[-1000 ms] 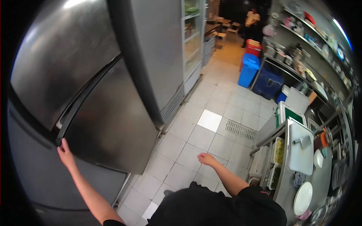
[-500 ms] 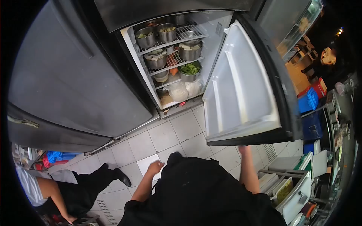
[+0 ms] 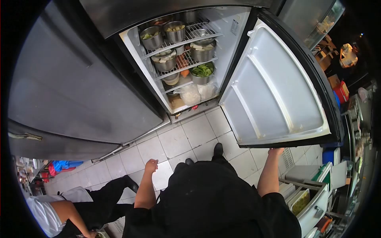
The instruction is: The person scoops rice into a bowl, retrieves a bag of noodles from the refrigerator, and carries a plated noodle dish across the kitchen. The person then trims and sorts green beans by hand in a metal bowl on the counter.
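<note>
My right hand (image 3: 276, 151) is at the lower edge of the open refrigerator door (image 3: 274, 87), gripping it, with its fingers partly hidden behind the edge. My left hand (image 3: 151, 165) hangs over the tiled floor, fingers curled in and nothing visible in them. Before me stands the open refrigerator (image 3: 234, 39). On its wire shelves are several steel pots, among them a pot of green vegetables (image 3: 202, 72) and a pot of pale chunks (image 3: 174, 31). Clear plastic bags of something white (image 3: 190, 96) lie at the bottom.
A closed grey refrigerator (image 3: 71, 79) stands at the left. A co-worker's arm (image 3: 75, 218) and legs show at the lower left. To the lower right is a counter with a tray of green food (image 3: 300, 202). Another person (image 3: 348, 57) is far off at the upper right.
The refrigerator door has swung wider to the right, my right hand moving with it. My left hand has shifted left and slightly up. The co-worker at the lower left has come closer.
</note>
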Demonstrator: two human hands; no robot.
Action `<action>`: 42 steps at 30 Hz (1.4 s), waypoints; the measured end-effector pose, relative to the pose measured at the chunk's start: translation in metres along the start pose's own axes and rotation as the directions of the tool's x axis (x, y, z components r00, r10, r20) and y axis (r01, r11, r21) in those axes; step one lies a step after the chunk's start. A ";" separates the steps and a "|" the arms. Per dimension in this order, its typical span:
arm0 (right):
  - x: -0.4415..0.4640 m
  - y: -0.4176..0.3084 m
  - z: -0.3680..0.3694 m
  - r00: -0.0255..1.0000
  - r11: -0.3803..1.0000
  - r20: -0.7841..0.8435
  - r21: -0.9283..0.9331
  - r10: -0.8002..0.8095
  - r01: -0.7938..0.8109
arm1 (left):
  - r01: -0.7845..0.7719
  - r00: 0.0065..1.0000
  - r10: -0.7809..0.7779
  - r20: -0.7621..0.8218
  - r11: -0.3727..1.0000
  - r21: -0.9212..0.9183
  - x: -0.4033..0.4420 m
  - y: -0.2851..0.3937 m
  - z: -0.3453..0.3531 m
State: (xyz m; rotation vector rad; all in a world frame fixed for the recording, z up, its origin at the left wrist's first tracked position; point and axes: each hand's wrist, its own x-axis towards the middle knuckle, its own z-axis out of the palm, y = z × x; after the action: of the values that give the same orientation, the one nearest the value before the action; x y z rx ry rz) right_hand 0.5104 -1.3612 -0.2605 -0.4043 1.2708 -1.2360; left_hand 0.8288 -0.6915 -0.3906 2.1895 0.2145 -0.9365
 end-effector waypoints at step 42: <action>0.161 0.038 0.006 0.948 0.974 -0.295 -0.220 -0.116 0.051 | -0.621 0.727 0.686 -0.009 0.663 0.418 0.334 0.401 0.162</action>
State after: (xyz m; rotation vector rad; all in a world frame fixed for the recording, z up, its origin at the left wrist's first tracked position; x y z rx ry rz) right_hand 0.5035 -1.4867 -0.3681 -0.4328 1.6745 -1.2746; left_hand 1.1427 -1.1323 -0.4679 2.4190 -0.7269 -0.3866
